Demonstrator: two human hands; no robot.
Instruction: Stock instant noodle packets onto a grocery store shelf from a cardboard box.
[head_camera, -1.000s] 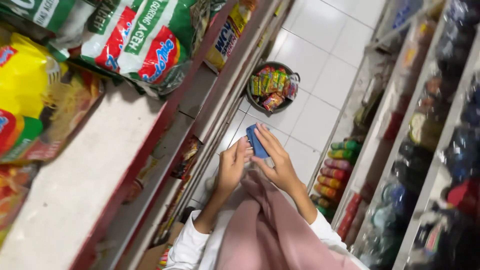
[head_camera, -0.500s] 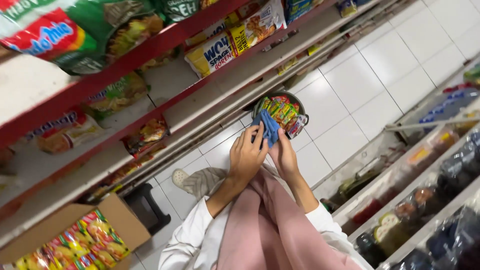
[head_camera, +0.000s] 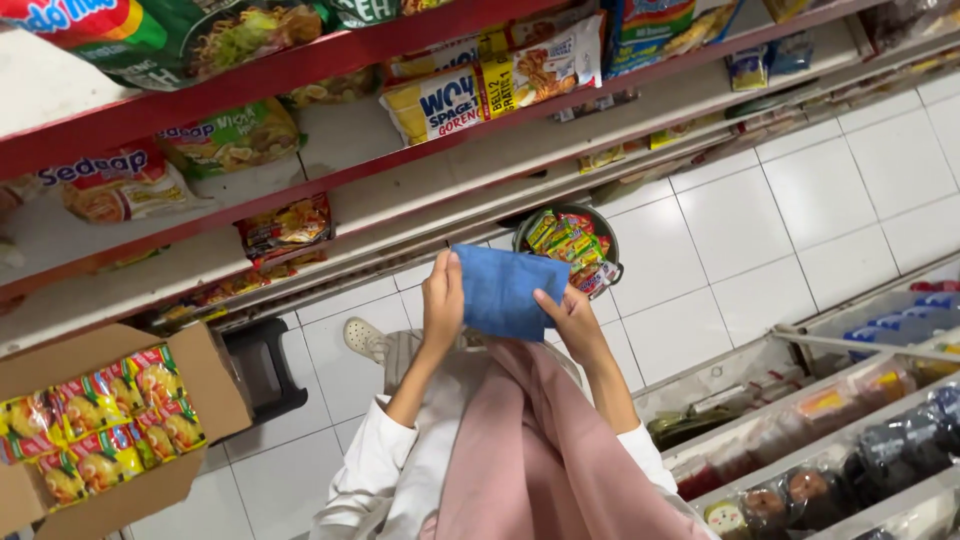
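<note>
Both hands, left hand (head_camera: 441, 300) and right hand (head_camera: 568, 312), grip opposite edges of what looks like a blue cloth (head_camera: 500, 291).

Red-edged shelves (head_camera: 300, 70) run across the top, carrying noodle packets (head_camera: 490, 95) in yellow, green and white wrappers along their front edges. Below the lowest shelf, a round dark basket (head_camera: 612, 262) sits on the white tiled floor (head_camera: 800, 190), filled with small colourful packets (head_camera: 568, 245). At the lower left corner, an open cardboard box (head_camera: 215, 375) holds rows of red and yellow packets (head_camera: 100, 425). Just beside its right edge stands a black stool (head_camera: 262, 365). Along the right edge, another rack (head_camera: 860, 340) carries dark bottles (head_camera: 890, 450) and small tubs.
</note>
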